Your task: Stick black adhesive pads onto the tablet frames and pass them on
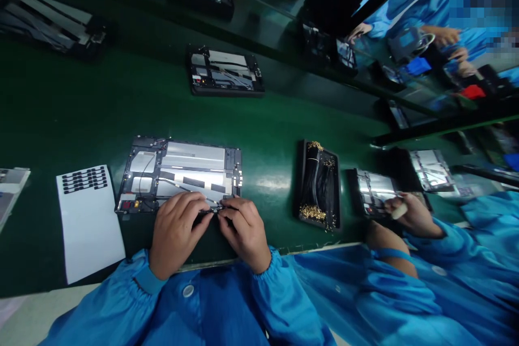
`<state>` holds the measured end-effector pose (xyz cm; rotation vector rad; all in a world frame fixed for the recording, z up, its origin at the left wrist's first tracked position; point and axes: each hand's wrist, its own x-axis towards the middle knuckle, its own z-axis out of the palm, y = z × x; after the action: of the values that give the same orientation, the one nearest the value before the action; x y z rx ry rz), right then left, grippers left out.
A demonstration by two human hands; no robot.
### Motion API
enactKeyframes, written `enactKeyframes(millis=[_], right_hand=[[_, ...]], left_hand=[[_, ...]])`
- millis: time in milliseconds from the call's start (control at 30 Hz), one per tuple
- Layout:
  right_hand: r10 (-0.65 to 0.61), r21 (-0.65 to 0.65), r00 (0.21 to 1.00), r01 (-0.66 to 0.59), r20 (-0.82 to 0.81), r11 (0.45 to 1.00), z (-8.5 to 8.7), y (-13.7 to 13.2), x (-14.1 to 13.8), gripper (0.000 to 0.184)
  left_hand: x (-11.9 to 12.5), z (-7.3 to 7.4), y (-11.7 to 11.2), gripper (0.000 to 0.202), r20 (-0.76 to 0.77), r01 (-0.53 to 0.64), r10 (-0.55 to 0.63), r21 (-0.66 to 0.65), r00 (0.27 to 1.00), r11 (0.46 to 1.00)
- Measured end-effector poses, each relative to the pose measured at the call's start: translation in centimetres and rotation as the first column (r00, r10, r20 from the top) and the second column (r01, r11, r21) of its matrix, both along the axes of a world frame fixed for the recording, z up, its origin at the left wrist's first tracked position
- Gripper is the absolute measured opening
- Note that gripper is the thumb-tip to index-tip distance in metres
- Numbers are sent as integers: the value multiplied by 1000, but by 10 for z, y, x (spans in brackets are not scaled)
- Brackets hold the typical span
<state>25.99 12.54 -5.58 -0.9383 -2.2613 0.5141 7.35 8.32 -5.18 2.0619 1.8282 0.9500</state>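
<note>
An opened tablet chassis (182, 170) with silver shielding and black frame lies on the green belt in front of me. My left hand (176, 232) and my right hand (243, 230) rest on its near edge, fingertips pinched together around a thin cable or small connector (217, 208) at the frame's bottom edge. Both hands have curled fingers; what exactly they pinch is too small to name. Blue sleeves cover both wrists.
A white sheet (87, 221) with black stickers lies left of the chassis. A black tray (319, 186) of gold-tipped cables sits to the right. A co-worker's hand (407, 213) works on another chassis (375, 192). More chassis (224, 71) lie farther along the belt.
</note>
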Motion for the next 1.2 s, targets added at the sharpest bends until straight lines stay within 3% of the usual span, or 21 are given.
enactKeyframes(millis=[233,400,467,533,633,700,767,900,1067,1200], right_hand=[[90,136,991,-103,98,985,-10,-11,11,55],[35,175,986,-64,164,983,-7,-14,4,53],[14,162,985,-42,173,986,-6,-14,2,49],[-11,134,985,-12,170,991,-6,-14,2,51],[-110,78,977,97,183,992,-12,-10,7,65],[-139,37,970,135,201,990,-16,-4,11,69],[-123,5,970,125,211,992,-20,2,14,69],[-152,-19,970,158,187,987,-23,19,17,66],[-220,0,967,222,126,975,-31,54,9,63],[-201,-13,975,203,98,979,-21,100,-3,72]], left_hand=[[0,0,0,7,14,9,-9,-39,1000,999],[-9,5,-5,9,93,63,-66,35,994,997],[-20,9,-11,16,66,-7,2,67,998,998],[-35,12,-19,33,-24,-155,157,63,987,986],[-59,8,-30,82,-162,-388,384,5,909,921],[-70,3,-33,99,-208,-427,412,-33,887,904],[-77,-3,-32,102,-228,-408,388,-45,893,912],[-78,-9,-13,92,-217,-370,355,-31,909,928],[-82,-16,39,89,-152,-350,340,-44,928,936],[-80,-3,55,86,-93,-390,384,-52,919,919]])
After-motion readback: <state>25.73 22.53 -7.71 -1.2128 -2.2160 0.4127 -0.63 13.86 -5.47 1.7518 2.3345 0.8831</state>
